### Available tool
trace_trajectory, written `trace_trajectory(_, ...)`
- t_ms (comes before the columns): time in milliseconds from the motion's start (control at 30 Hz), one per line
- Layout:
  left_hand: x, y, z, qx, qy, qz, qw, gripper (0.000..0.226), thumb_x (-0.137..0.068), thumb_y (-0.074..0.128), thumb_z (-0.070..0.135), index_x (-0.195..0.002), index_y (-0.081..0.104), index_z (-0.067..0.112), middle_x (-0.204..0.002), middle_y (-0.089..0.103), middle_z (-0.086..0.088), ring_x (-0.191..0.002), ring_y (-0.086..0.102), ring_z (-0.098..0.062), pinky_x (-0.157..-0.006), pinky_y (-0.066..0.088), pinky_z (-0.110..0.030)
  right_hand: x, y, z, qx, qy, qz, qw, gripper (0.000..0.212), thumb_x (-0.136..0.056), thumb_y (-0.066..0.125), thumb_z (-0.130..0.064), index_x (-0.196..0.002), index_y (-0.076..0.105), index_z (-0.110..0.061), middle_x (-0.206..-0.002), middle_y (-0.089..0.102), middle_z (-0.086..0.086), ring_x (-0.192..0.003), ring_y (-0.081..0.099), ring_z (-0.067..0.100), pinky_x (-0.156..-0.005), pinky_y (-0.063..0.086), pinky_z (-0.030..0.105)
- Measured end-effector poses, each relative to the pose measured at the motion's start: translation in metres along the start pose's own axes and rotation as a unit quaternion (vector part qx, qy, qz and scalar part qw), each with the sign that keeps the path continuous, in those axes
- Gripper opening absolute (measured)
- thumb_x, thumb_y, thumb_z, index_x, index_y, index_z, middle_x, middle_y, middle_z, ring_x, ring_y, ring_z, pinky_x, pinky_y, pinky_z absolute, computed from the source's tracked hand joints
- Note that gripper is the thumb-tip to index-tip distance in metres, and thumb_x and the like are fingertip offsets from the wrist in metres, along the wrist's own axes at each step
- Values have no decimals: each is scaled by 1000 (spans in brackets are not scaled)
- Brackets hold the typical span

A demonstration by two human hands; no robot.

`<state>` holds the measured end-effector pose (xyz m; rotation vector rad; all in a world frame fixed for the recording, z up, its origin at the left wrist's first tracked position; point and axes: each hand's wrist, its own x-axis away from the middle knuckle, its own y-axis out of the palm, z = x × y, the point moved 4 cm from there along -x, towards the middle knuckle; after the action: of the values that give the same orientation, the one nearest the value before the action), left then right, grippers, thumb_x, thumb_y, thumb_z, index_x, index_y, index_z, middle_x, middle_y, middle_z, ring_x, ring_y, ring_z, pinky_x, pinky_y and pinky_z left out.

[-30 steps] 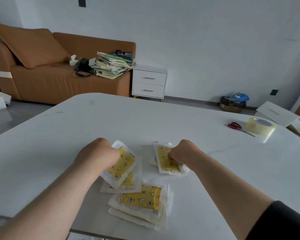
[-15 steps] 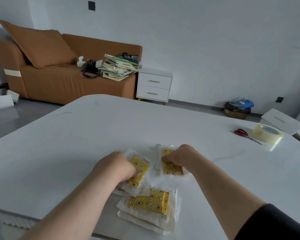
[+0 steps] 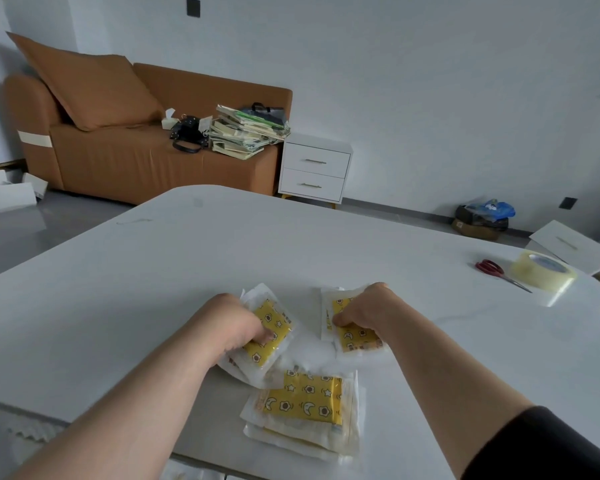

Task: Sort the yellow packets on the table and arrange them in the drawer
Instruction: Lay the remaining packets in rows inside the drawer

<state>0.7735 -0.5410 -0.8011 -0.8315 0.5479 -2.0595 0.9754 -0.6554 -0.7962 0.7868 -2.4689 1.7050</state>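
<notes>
table [image 3: 291, 244]: white, marble-look top with a rounded corner; fills the middle and lower frame.
left bundle [image 3: 274, 323]: a few flat yellow packets with star and flower print, in clear plastic sleeves; centre-low, tilted, near edge on the table.
right packet [image 3: 355, 337]: same yellow print and clear sleeve, flat on the table just right of centre, apart from left bundle.
stack [image 3: 305, 400]: more yellow printed packets piled flat at bottom centre, near the table's front edge; left bundle overlaps its upper left corner.
left hand [image 3: 235, 325]: fingers curled round left bundle, thumb on its yellow face.
right hand [image 3: 364, 310]: thumb on the packet's yellow face, fingers curled over the far edge of right packet, gripping it.
drawer unit [image 3: 314, 169]: white two-drawer bedside cabinet, upper centre by the wall, both drawers closed.
scissors [image 3: 490, 267]: red handles, right edge of the table.
tape roll [image 3: 542, 270]: clear, just right of scissors.
sofa [image 3: 136, 161]: brown, upper left, with a pile of books [image 3: 246, 131].
</notes>
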Motion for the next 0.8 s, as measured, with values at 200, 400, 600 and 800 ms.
trace_trajectory(200, -6, -2, -13, 195, -18, -38, 980, 29, -71, 86, 9, -90, 65, 3, -88, 71, -17, -73, 69, -30, -55, 55, -33, 4, 4, 8, -118, -10, 3, 993, 65, -63, 92, -32, -107, 50, -9, -96, 63, 12, -85, 69, 28, -77, 61, 43)
trace_trajectory(400, -18, -5, -23, 388, -37, -58, 919, 17, -89, 68, 21, -98, 68, 6, -90, 74, -14, -73, 70, -28, -61, 55, -35, 3, 5, 19, -303, -28, 30, 952, 29, -73, 86, -17, -92, 66, -9, -87, 72, 10, -77, 72, 29, -75, 62, 44)
trace_trajectory(600, -22, -9, -24, 487, -23, -75, 870, 11, -90, 64, 15, -94, 69, 8, -76, 75, -10, -71, 70, -28, -65, 54, -37, 7, 5, 28, -450, -50, 22, 891, 22, -79, 81, -15, -94, 65, -14, -91, 73, 8, -82, 72, 28, -80, 60, 48)
trace_trajectory(800, -20, -8, -19, 582, 2, -57, 811, 11, -90, 64, 10, -100, 67, 11, -87, 74, -7, -76, 70, -23, -63, 53, -35, 16, 5, 34, -604, 18, -80, 792, 17, -87, 73, -18, -99, 63, -10, -93, 71, 11, -82, 70, 28, -70, 58, 42)
